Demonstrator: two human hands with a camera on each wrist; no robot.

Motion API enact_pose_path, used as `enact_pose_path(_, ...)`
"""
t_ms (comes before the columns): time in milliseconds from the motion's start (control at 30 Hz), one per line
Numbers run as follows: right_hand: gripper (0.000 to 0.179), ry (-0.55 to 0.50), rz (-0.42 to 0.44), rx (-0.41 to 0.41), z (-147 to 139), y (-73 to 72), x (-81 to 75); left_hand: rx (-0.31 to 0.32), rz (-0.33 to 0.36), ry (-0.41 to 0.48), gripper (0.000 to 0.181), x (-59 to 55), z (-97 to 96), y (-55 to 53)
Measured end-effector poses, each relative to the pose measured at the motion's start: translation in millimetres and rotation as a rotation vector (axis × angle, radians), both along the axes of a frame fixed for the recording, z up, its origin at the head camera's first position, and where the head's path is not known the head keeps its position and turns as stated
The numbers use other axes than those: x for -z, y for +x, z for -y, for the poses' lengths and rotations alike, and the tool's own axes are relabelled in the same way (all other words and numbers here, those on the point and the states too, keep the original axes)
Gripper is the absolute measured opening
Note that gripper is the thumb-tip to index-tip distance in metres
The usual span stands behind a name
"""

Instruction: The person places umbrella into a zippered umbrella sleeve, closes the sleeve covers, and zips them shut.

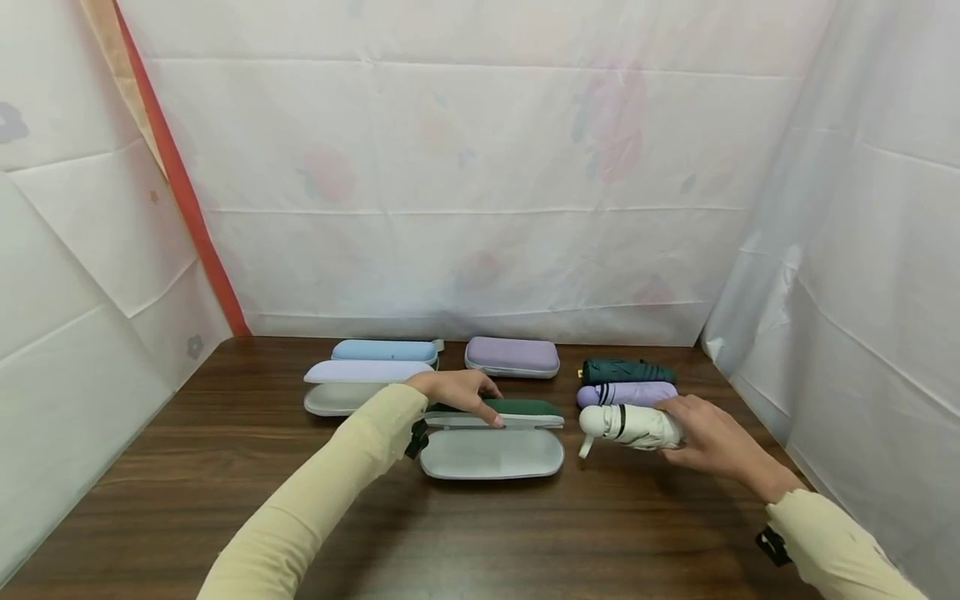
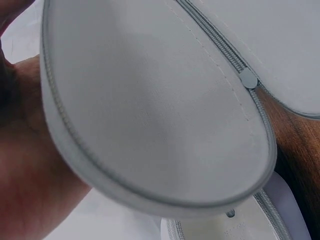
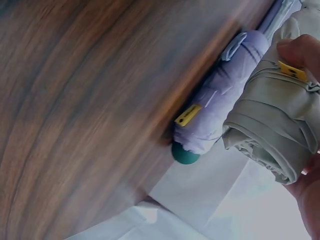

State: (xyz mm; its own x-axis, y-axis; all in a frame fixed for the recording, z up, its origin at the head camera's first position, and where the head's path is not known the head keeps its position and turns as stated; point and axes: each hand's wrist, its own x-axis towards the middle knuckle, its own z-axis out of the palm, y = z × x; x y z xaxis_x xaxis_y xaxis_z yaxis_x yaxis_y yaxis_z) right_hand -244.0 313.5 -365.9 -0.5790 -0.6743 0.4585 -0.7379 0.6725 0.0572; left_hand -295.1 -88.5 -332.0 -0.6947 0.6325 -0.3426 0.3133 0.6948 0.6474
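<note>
My left hand point(image 1: 457, 392) holds the raised green lid of an unzipped case point(image 1: 532, 407), thumb at the front and fingers partly hidden behind. The case's pale grey lower half lies flat in front. In the left wrist view, the grey lining point(image 2: 150, 110) of the case fills the middle, beside its zip. My right hand point(image 1: 705, 435) grips the right end of a white folded umbrella point(image 1: 637, 426). A loop strap hangs from its round handle. Just behind it lie a purple folded umbrella point(image 1: 630, 392) and a dark green one point(image 1: 626, 370).
Left of the green case is an unzipped lavender case point(image 1: 367, 372). A blue case point(image 1: 384, 351) and a closed purple case point(image 1: 512, 356) stand at the back of the brown table point(image 1: 517, 542). White sheeting point(image 1: 480, 150) encloses the back and sides.
</note>
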Motion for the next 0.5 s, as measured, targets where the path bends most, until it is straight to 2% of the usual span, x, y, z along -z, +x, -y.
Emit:
enact_pose_path(233, 0.058, 0.001, -0.037, -0.049, 13.0, 4.1, -4.1, -0.002, -0.002, -0.003, 0.056, -0.8, -0.3, -0.3)
enact_pose_path(500, 0.057, 0.004, -0.072, -0.089, 31.0, 4.1, -0.9, -0.01, 0.0, 0.001, 0.058, 0.1, -0.7, 0.2)
